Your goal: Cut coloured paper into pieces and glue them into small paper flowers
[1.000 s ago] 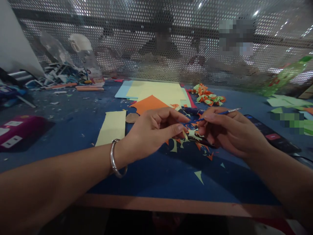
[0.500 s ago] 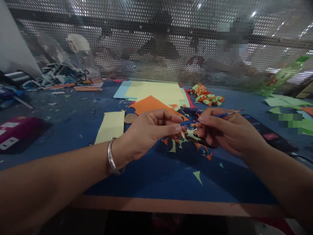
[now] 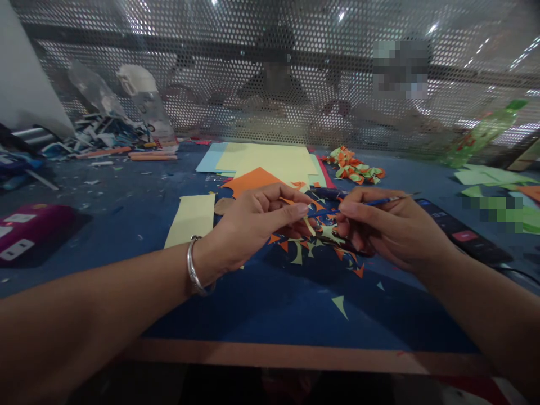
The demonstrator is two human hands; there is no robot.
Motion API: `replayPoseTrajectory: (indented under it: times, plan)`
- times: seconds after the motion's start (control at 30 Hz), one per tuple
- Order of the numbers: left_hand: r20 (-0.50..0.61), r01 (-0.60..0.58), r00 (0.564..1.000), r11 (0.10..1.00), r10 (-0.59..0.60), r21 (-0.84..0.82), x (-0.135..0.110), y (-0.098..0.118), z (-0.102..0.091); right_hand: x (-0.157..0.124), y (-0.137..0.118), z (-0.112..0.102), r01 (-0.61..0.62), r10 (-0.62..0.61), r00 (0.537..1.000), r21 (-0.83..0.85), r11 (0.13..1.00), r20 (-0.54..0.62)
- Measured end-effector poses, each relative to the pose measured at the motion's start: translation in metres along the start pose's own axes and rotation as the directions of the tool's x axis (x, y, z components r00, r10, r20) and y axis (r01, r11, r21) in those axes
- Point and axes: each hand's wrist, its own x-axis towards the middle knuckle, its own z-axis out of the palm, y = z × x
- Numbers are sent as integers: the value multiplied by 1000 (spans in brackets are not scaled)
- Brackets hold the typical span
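Observation:
My left hand point(image 3: 257, 222), a metal bangle at its wrist, has its fingers pinched together over a scatter of small orange and pale yellow paper triangles point(image 3: 320, 242) on the blue table top point(image 3: 253, 304). What its fingertips pinch is too small to make out. My right hand point(image 3: 392, 230) grips a thin blue stick point(image 3: 371, 201), whose tip points left and meets the fingertips of the left hand. The two hands nearly touch above the paper scraps.
Yellow, orange and light blue paper sheets point(image 3: 270, 160) lie behind the hands, and a yellow strip point(image 3: 192, 216) lies to the left. A pile of orange and green folded pieces point(image 3: 356, 169), a dark remote-like device point(image 3: 462, 230), a magenta box point(image 3: 31, 225) and a perforated metal screen point(image 3: 270, 73) with people behind it surround them.
Both hands have stayed together over the scraps, shifting slightly; the left thumb and fingers have closed a little nearer the stick's tip.

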Motion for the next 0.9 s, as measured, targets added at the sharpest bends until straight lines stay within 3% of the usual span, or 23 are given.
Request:
replayPoseTrajectory:
  times: [0.47,0.9]
  plan:
    - [-43,64,997,995,-61,74,-2,0,-1,0,2,-1,-21,21,1000,-24,999,15]
    - [-74,30,997,990,-20,139,-1,0,-2,1,3,1,-18,20,999,-55,998,34]
